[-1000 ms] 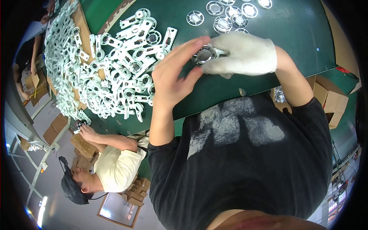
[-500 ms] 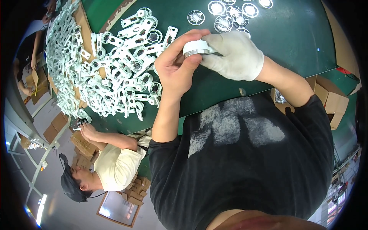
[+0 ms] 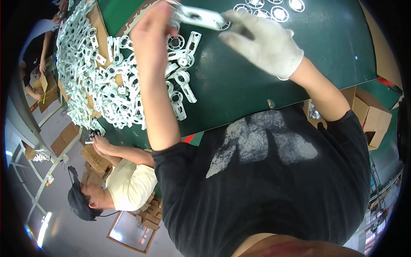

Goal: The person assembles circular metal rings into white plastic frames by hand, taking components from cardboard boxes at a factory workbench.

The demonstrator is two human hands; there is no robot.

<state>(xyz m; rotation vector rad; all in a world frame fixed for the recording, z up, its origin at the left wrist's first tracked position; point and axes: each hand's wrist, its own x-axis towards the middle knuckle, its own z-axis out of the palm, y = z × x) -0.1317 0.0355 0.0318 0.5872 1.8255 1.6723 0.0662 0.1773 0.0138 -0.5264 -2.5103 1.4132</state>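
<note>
Bare left hand (image 3: 152,36) fingers pinching one white bracket (image 3: 198,16), gloved right hand (image 3: 263,43) fingers spread, five discs (image 3: 279,13)

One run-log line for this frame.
left hand: holds white bracket | right hand: gloved, open beside it | green table: bracket pile

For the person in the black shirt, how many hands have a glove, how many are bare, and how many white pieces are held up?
Gloved hands: 1, the right hand
Bare hands: 1, the left hand
Pieces held up: 1, the white bracket
Total: 3
</note>
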